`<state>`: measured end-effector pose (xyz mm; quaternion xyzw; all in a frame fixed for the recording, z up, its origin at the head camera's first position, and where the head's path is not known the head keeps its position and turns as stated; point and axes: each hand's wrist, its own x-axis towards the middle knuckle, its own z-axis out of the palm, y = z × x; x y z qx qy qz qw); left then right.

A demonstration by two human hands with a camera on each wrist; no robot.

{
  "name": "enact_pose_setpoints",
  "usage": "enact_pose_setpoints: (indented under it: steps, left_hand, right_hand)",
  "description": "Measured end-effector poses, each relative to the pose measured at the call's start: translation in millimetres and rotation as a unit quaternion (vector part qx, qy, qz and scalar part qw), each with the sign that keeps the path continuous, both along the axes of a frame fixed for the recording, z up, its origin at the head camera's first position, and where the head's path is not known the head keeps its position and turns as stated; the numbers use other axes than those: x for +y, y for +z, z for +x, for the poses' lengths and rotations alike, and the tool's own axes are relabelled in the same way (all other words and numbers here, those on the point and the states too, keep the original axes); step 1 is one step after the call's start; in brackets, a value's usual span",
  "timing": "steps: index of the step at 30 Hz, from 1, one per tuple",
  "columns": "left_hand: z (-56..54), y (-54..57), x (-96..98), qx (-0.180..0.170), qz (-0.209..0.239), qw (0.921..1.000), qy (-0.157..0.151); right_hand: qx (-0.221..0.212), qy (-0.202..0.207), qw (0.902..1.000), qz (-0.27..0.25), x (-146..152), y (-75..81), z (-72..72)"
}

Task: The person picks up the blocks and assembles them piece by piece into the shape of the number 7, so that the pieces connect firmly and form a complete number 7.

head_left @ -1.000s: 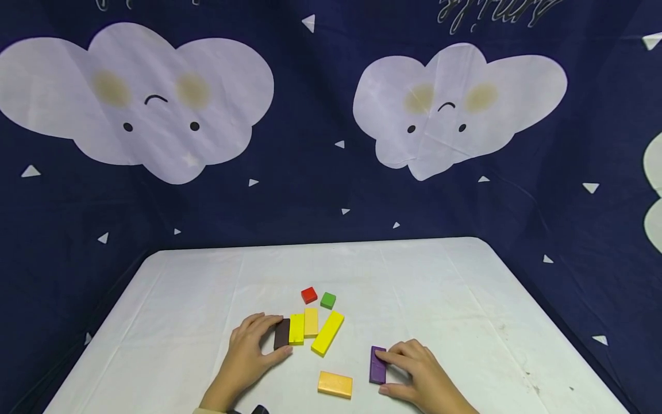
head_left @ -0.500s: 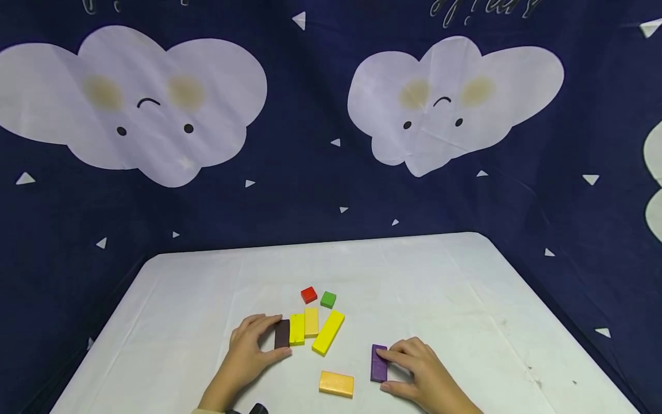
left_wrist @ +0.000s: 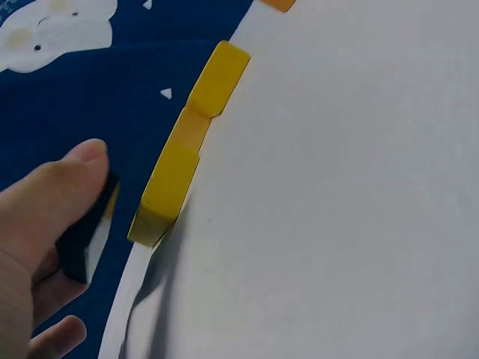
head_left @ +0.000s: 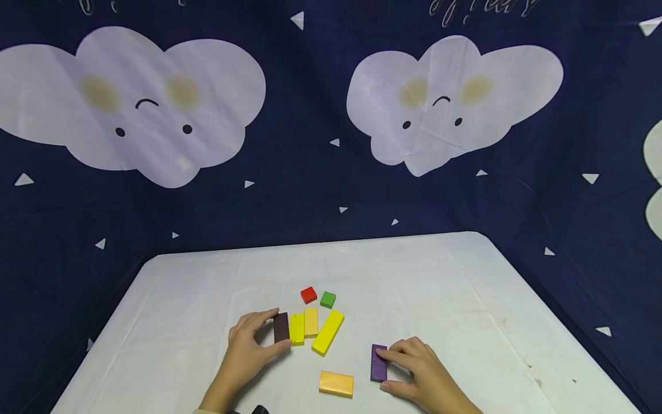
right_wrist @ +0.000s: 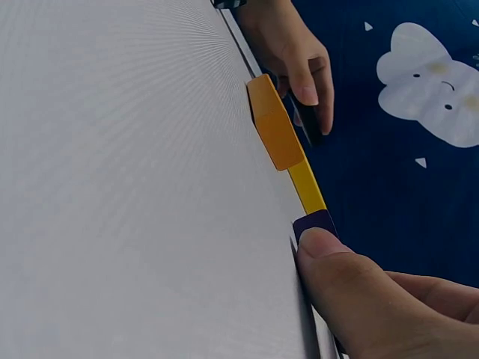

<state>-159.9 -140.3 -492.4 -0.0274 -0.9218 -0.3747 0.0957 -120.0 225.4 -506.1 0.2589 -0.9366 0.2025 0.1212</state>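
Observation:
My left hand (head_left: 247, 345) pinches a dark brown block (head_left: 281, 327) by its two ends, thumb at the near end and fingers at the far one. In the left wrist view this dark block (left_wrist: 84, 238) is held up, apart from the short yellow block (left_wrist: 166, 183). A paler yellow block (head_left: 311, 322) lies against that yellow one's right side. On the right, my right hand (head_left: 421, 371) holds a purple block (head_left: 378, 363) lying on the table, its thumb at the near end and a finger on top.
A long yellow block (head_left: 328, 333) lies slanted right of the pale one. Behind are a small red block (head_left: 308, 295) and a small green block (head_left: 328, 299). An orange block (head_left: 336, 384) lies between the hands on the white table (head_left: 465, 287), with a dark blue cloth (head_left: 310, 218) behind.
The left hand has lifted the dark brown block, which has shifted slightly away and to the left of the short yellow block. The right hand and the purple block stay nearly still.

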Motion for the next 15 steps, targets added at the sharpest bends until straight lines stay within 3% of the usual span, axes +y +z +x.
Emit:
enact_pose_setpoints:
  steps: [7,15]
  left_hand:
    - [2.1,10.5,14.4,0.002,0.019,0.9997,-0.015]
    - [-0.8,20.0,34.7,-0.001,0.022,0.9996,-0.020]
  right_hand:
    - [0.015,0.001,0.9999,0.000,0,-1.9,0.3]
    - [-0.011,-0.007,0.9999,0.003,0,-0.6,1.0]
